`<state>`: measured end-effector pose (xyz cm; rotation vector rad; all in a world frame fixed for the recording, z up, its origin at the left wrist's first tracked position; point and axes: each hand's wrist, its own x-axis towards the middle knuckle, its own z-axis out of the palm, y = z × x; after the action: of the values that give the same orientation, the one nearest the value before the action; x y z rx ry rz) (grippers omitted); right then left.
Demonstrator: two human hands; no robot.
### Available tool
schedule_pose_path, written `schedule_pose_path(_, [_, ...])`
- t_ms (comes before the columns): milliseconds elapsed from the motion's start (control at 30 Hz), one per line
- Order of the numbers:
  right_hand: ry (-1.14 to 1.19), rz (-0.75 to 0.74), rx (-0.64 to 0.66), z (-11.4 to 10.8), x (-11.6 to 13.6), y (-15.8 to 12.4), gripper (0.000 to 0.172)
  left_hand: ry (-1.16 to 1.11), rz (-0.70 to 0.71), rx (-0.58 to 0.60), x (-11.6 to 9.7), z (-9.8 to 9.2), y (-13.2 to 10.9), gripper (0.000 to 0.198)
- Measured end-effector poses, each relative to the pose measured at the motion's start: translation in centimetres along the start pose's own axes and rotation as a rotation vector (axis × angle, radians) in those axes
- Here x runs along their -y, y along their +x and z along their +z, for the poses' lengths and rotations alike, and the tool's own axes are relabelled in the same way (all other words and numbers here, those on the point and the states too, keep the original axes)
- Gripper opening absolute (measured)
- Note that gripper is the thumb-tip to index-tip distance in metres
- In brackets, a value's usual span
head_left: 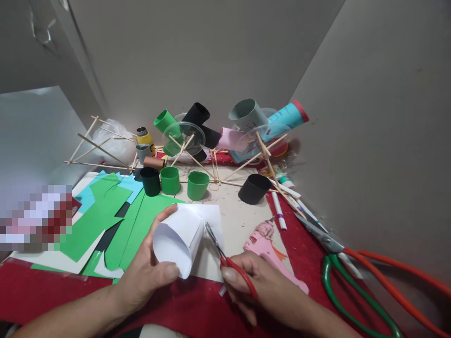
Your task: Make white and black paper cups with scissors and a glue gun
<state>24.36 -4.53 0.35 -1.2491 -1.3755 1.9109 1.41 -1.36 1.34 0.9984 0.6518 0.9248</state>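
My left hand [150, 265] is wrapped round a white paper tube [181, 227], its open end tilted toward me. A flat white flap of paper [213, 213] spreads out behind the tube; whether the two are one sheet I cannot tell. In my right hand [250, 281] is a small pair of scissors [237, 270] with red handles. Their blades point up and left, and the tips are close to the tube's right side, by the flap. Whether the tips touch the paper is unclear.
Green paper sheets [132, 230] lie at left. Short green [198, 186] and black paper rings [254, 190] stand behind the tube. Farther back are wooden stick frames [183, 149] with plastic discs and paper tubes. A pink glue gun [268, 251] and large shears [329, 244] lie at right.
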Motion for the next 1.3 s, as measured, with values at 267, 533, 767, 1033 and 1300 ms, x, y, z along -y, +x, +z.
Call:
schedule_pose_path(267, [-0.027, -0.027, -0.013, 0.09, -0.03, -0.06, 0.057, -0.033, -0.073, 0.033, -0.32, 0.78, 0.04, 0.107])
schedule_pose_path(533, [-0.080, -0.018, -0.058, 0.30, -0.06, 0.18, 0.056, -0.019, -0.088, 0.062, 0.08, 0.77, -0.21, 0.108])
schedule_pose_path(767, [-0.071, -0.054, -0.088, 0.27, -0.30, 0.34, 0.057, -0.024, -0.126, 0.071, -0.49, 0.38, -0.21, 0.114])
schedule_pose_path(1033, [-0.021, -0.061, -0.110, 0.45, -0.47, 0.37, 0.059, -0.042, -0.144, 0.073, -0.40, 0.60, -0.25, 0.116])
schedule_pose_path(1300, [0.020, -0.072, -0.129, -0.10, -0.67, 0.38, 0.059, -0.018, -0.144, 0.075, -0.23, 0.07, -0.15, 0.119])
